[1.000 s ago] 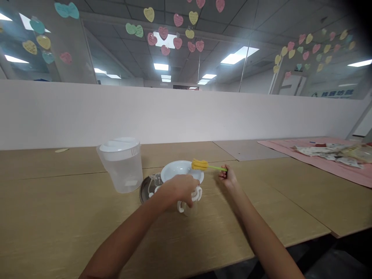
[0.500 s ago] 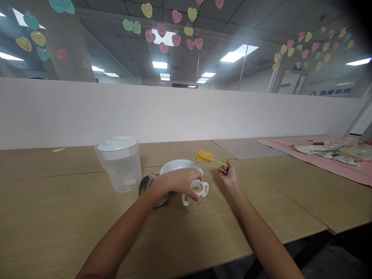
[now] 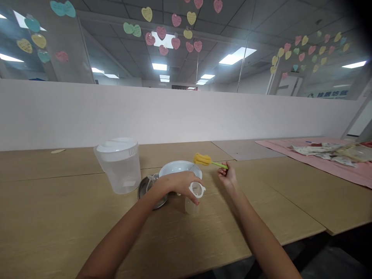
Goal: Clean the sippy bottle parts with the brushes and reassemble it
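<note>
One round, glossy white bowl (image 3: 172, 167); at its five o'clock, the left hand (image 3: 182, 182) curls round a clear cup (image 3: 192, 207) with a white-eared rim; at the cup's one o'clock, a lobed yellow brush (image 3: 202, 159), its slim green handle (image 3: 218, 164) gripped in the right hand (image 3: 228, 176).

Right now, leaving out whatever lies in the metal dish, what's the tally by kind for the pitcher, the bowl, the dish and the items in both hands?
Pitcher: 1
White bowl: 1
Metal dish: 1
Clear bottle, left hand: 1
Yellow-headed brush, right hand: 1
Total: 5
</note>
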The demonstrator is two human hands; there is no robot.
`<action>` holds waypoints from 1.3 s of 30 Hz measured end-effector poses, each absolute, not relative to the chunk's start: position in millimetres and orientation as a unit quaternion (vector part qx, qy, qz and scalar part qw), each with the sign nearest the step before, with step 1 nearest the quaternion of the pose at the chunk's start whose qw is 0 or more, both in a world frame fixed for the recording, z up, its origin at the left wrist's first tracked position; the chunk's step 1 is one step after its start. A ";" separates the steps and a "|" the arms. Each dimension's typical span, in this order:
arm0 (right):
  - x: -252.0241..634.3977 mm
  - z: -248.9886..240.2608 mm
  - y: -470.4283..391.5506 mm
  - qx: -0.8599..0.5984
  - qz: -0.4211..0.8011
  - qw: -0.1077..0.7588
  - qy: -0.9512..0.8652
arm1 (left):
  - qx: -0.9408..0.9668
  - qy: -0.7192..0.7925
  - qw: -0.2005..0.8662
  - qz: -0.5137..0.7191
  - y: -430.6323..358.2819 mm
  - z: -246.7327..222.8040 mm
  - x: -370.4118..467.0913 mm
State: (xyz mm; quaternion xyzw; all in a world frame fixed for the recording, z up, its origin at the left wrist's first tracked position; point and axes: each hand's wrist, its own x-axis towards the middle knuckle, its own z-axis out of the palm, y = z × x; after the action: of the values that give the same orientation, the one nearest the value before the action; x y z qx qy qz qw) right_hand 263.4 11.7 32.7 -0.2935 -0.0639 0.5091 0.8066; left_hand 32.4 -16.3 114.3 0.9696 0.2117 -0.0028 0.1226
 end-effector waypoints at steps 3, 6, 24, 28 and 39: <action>264.4 31.8 11.8 -0.305 0.505 0.805 -0.059 | 0.972 0.218 0.084 0.010 -18.7 114.7 34.5; 265.1 31.0 12.6 -0.313 0.502 0.805 -0.053 | 0.974 0.211 0.077 0.022 -19.4 117.1 33.9; 266.1 30.5 13.1 -0.290 0.507 0.809 -0.062 | 0.965 0.224 0.135 0.000 -32.7 115.8 39.5; 265.4 37.3 8.1 -0.241 0.510 0.821 -0.086 | 0.957 0.209 0.171 0.105 -31.3 136.3 23.2; 247.3 36.0 10.3 -0.314 0.454 0.793 -0.258 | 0.879 0.382 -0.131 0.254 -2.3 146.8 1.7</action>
State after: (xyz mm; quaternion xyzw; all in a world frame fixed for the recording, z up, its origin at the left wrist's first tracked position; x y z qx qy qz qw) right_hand 247.3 10.3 36.0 -0.3136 -0.2584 0.4543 0.7928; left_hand 1.7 -2.3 146.8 0.8787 0.3824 0.2538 -0.1313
